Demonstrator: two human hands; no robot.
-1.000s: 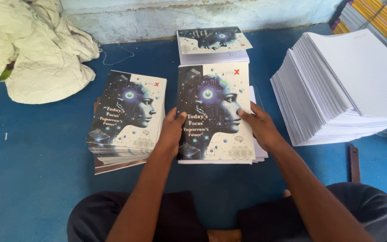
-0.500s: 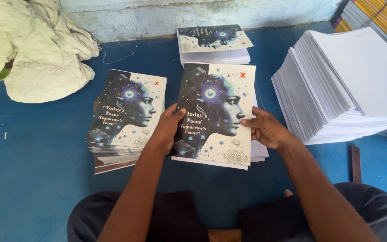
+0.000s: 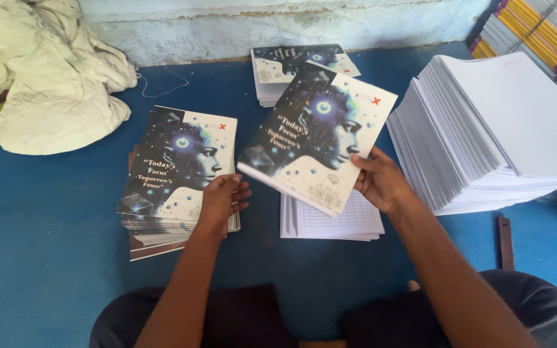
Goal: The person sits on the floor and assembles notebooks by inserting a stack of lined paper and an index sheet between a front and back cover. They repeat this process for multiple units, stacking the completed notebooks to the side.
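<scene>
Centrally, right hand fingers pinch a lifted notebook for clearance above ruled sheets, while left hand fingers rest narrowly on the left stack.

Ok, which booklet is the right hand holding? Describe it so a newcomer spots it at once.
Start at the tall white paper stack on the blue floor; just left of it, the right hand grips a covered booklet. Unlike the flat pile under the left hand, it is lifted and tilted above plain ruled sheets.
</scene>
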